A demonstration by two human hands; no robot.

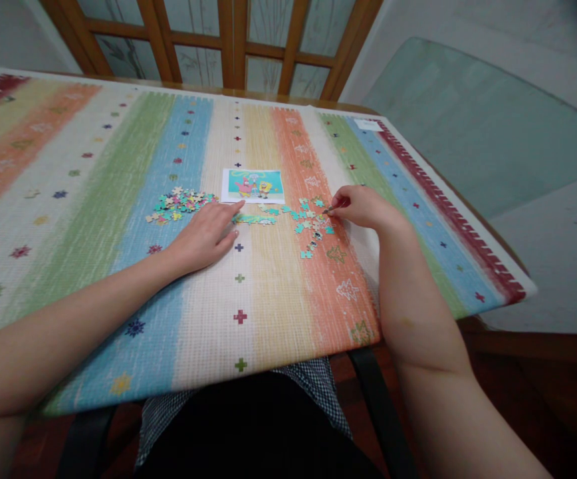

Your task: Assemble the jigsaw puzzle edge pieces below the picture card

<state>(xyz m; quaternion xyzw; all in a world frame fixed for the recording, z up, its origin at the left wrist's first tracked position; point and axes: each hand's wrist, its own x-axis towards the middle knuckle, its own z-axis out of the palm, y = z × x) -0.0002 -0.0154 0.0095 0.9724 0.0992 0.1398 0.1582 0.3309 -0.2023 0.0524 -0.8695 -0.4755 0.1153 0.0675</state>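
My left hand [209, 234] rests on the table with its index finger stretched out, its tip close to the lower edge of a picture card [254, 186] of cartoon figures. Beside that fingertip lies a joined strip of jigsaw puzzle pieces [254, 219], teal and yellow. Over the right-hand scatter of loose pieces [306, 216], my right hand [361, 205] pinches a small dark puzzle piece [327, 211] between thumb and fingers. A dense heap of mixed puzzle pieces [181, 201] lies beyond my left wrist.
A striped tablecloth [209, 332] covers the table. A small white label [368, 125] lies at the far right corner. Wooden doors with patterned glass panes [196, 66] stand behind the table. Black chair arms [375, 399] flank my lap below the near edge.
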